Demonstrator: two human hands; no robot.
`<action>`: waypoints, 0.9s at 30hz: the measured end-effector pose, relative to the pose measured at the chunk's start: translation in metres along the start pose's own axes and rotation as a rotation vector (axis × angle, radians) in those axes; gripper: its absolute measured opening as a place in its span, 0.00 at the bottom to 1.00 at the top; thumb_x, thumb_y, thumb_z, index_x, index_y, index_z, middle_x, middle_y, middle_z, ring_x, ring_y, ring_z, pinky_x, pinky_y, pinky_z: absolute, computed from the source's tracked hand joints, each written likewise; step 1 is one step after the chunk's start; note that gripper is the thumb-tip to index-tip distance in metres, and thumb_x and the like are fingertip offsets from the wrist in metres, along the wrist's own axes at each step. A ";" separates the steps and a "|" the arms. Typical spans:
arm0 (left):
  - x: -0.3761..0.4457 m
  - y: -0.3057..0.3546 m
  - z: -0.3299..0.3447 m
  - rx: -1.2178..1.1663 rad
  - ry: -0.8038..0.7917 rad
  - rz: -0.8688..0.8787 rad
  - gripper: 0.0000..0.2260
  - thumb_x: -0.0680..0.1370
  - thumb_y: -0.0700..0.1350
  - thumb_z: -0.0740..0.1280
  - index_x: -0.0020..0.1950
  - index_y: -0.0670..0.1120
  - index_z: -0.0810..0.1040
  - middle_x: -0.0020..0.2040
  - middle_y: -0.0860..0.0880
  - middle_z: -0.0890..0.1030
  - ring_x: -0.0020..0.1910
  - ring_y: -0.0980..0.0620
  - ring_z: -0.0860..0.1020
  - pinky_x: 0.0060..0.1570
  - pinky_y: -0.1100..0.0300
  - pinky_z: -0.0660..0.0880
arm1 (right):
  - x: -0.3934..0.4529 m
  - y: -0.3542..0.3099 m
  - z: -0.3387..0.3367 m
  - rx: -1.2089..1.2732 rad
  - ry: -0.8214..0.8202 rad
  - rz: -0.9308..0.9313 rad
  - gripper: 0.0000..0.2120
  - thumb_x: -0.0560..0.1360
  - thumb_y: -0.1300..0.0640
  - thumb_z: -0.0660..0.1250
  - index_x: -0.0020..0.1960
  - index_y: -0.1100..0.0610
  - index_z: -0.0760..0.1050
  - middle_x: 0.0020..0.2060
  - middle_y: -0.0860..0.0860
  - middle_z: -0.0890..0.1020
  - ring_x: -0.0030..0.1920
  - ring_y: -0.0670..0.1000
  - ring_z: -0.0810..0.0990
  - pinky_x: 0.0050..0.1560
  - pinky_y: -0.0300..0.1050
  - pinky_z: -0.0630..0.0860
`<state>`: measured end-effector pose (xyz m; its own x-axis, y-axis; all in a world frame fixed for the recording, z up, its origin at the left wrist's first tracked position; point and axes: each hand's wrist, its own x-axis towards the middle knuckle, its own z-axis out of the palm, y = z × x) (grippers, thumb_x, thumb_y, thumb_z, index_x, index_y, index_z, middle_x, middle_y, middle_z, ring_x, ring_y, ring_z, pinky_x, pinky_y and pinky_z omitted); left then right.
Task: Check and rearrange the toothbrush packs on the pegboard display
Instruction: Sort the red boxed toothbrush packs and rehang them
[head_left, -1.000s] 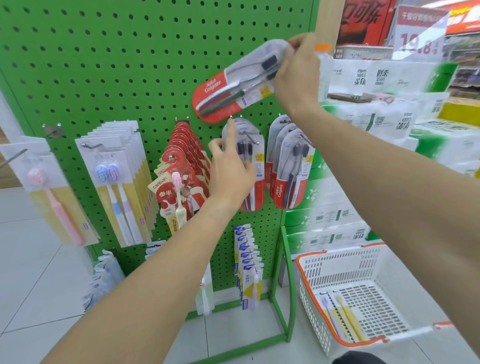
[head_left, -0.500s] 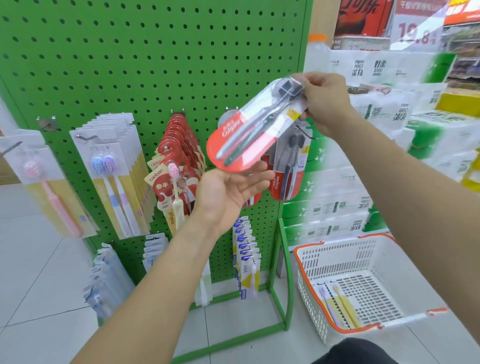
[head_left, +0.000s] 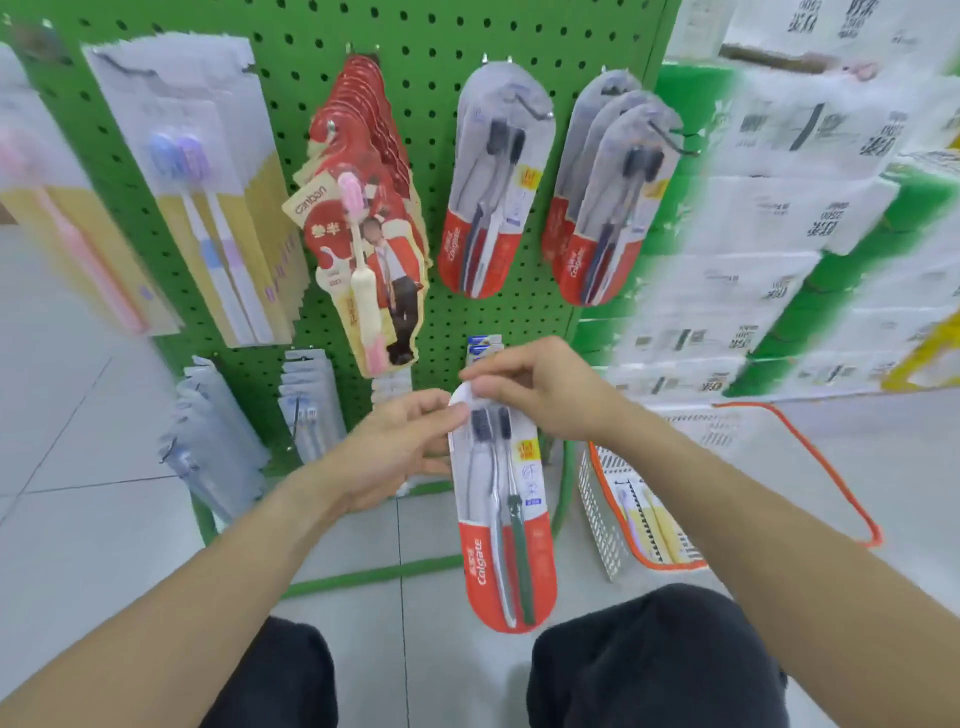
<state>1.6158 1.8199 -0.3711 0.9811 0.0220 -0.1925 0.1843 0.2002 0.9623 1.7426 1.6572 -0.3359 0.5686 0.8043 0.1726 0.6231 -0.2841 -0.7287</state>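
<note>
Two hands: the held Colgate pack (head_left: 501, 514) is gripped at its top, brush heads up and red end down, in front of the knees.
Right hand (head_left: 540, 389): the white top edge of the pack is pinched between thumb and curled fingers.
Left hand (head_left: 400, 441): the pack's upper left edge is held by the thumb in front and the fingers behind.
Change in pack: half a second ago it was held slanted, high before the pegboard, by the right hand alone; now it is brought down low and hangs upright.
Change in left hand: earlier it was spread palm-up under the pack; now it is closed on the pack's edge.
Change in view: the hooks now sit higher in the picture, and the black-clad knees are seen at the bottom.
Pegboard (head_left: 291, 83): a lone Colgate pack (head_left: 496, 182) is hung on one hook, with a stack of Colgate packs (head_left: 608, 192) on the hook just beside it, to the right.
Left of these: a row of red packs (head_left: 369, 208) is hung, then blurred yellow-backed packs (head_left: 208, 208).
Basket (head_left: 608, 499): a white basket with an orange rim is set on the floor right of the stand.
Basket contents: yellow-backed toothbrush packs (head_left: 649, 519) are seen inside; their number cannot be told.
</note>
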 end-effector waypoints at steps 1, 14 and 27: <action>-0.001 -0.008 -0.004 0.055 0.033 -0.025 0.20 0.80 0.46 0.66 0.63 0.31 0.73 0.51 0.39 0.84 0.48 0.43 0.84 0.51 0.48 0.81 | -0.002 0.008 0.015 0.032 -0.001 0.007 0.08 0.79 0.53 0.70 0.55 0.51 0.85 0.45 0.58 0.87 0.47 0.66 0.83 0.50 0.63 0.80; 0.015 -0.076 -0.042 0.337 0.199 -0.318 0.08 0.81 0.46 0.67 0.45 0.46 0.82 0.36 0.49 0.81 0.34 0.51 0.78 0.39 0.56 0.75 | 0.002 0.075 0.106 0.132 -0.139 0.158 0.07 0.72 0.58 0.78 0.45 0.59 0.82 0.34 0.44 0.82 0.35 0.43 0.78 0.41 0.38 0.77; 0.029 -0.076 -0.039 0.341 0.370 -0.307 0.09 0.84 0.46 0.63 0.52 0.44 0.82 0.39 0.51 0.79 0.34 0.54 0.75 0.29 0.61 0.75 | -0.002 0.080 0.106 -0.080 -0.237 0.035 0.22 0.70 0.45 0.79 0.61 0.52 0.81 0.47 0.47 0.77 0.46 0.41 0.76 0.46 0.26 0.68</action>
<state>1.6276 1.8439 -0.4573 0.8051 0.3656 -0.4671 0.5253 -0.0735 0.8478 1.7348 1.6884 -0.4645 0.4545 0.8905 -0.0187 0.6514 -0.3466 -0.6749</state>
